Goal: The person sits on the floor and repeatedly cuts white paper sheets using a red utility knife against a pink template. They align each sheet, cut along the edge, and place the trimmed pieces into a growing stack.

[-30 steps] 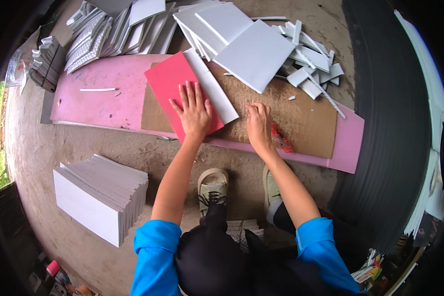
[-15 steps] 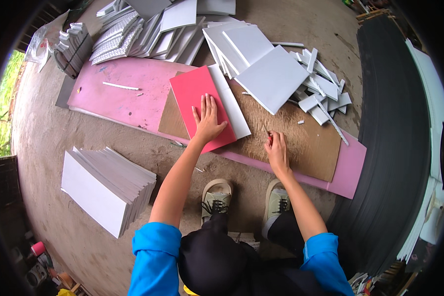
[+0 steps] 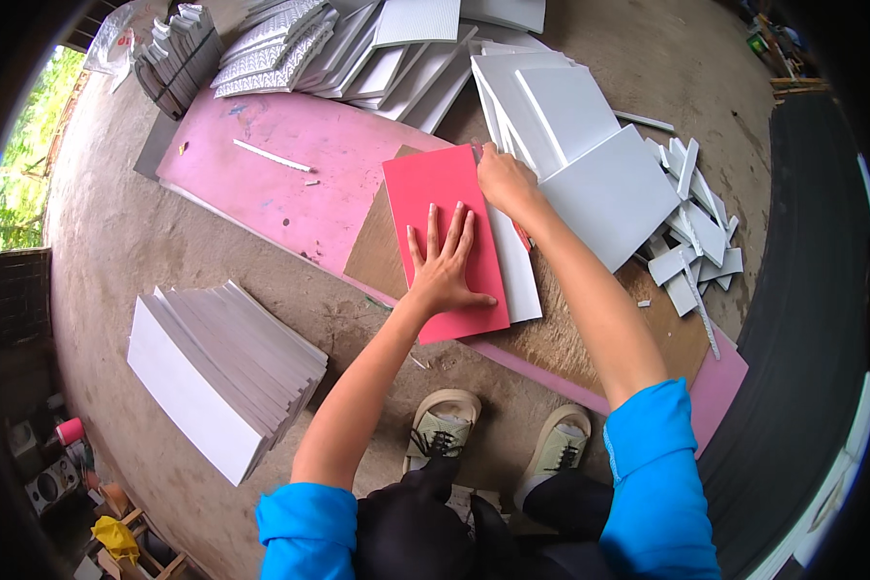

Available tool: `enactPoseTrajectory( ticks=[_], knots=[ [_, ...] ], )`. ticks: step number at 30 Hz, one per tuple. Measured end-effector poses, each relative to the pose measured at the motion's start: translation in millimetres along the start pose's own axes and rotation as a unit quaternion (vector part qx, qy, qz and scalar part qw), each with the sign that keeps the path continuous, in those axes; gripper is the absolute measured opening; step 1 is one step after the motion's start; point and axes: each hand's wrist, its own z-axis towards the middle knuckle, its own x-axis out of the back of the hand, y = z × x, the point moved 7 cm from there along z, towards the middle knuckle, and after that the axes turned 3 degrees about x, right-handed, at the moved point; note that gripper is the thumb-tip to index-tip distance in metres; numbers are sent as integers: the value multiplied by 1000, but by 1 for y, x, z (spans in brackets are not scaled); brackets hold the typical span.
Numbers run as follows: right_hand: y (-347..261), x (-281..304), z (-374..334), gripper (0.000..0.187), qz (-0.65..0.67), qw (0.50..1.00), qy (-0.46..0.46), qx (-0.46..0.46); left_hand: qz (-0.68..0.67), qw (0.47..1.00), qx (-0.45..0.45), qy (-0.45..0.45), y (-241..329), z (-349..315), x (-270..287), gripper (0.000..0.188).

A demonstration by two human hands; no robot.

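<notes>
My left hand (image 3: 443, 275) lies flat with fingers spread on a red rectangular board (image 3: 435, 184), pressing it onto a white foam board (image 3: 514, 275) that shows along its right side. My right hand (image 3: 508, 181) is closed round a small knife at the red board's upper right corner. Fingers and forearm hide most of the knife; a bit of its red handle (image 3: 523, 236) shows beside the forearm. Under the boards lies a scuffed brown sheet (image 3: 372, 253), itself on a long pink panel (image 3: 290, 208).
Loose grey-white boards (image 3: 609, 198) lie just right of my right hand, with offcuts (image 3: 706, 232) beyond. Patterned boards (image 3: 275, 58) are heaped at the far side. A leaning stack of white boards (image 3: 198, 387) stands near left. Black sheeting (image 3: 793, 290) runs along the right.
My right hand has moved up and away with the knife, from the brown sheet to the red board's top corner. My left hand still presses the red board; the whole view has shifted.
</notes>
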Motion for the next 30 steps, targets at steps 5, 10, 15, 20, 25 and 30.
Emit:
enactPoseTrajectory(
  ticks=[5,10,15,20,25,30],
  knots=[
    [-3,-8,16,27,-9,1000,-9,-22,-2,1000,18,1,0,1,3,135],
    [-2,-14,27,26,7,998,-49,-36,-13,1000,11,7,5,1,5,135],
    [-7,-21,-16,28,13,980,-185,-72,-8,1000,10,19,1,1,3,135],
    [27,-67,-174,20,27,993,-84,-84,-8,999,14,38,-4,-1,-1,135],
    [46,-95,-242,17,2,987,-108,-117,10,1000,16,20,3,5,-2,136],
    [47,-75,-227,20,-53,988,-137,-47,21,999,26,3,-2,11,-6,138]
  ],
)
